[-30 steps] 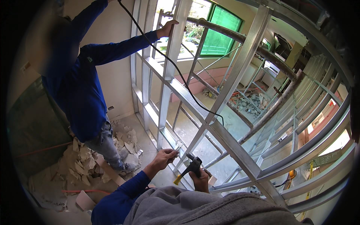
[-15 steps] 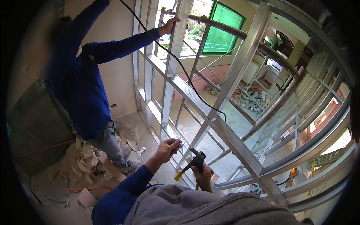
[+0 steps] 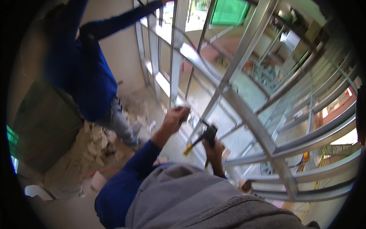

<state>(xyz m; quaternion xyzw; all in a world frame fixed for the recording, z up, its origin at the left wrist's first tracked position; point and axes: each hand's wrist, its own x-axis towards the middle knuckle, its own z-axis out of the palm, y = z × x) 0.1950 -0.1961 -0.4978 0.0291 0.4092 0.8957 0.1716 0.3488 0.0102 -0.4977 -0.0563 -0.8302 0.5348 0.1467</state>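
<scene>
My left hand reaches forward toward the metal stud frame, its thumb and fingers pinched together. Whatever sits at its fingertips is too small and blurred to name. My right hand, close beside and a little nearer to me, is wrapped round a black hand tool with a thin nose and a yellow end. The nose points up and to the left, toward the frame; its exact kind is unclear. Both hands are apart from each other, and whether either touches the frame cannot be made out.
Another person in a blue top stands at the left, one arm stretched to the frame. Broken board rubble lies round that person's feet. Behind the studs are scaffold pipes and a green-covered window. Curved metal tracks run along the right.
The view has tilted down, so the frame, the other person and my hands all sit higher in the picture. My right hand still grips the tool, and my left stays pinched.
</scene>
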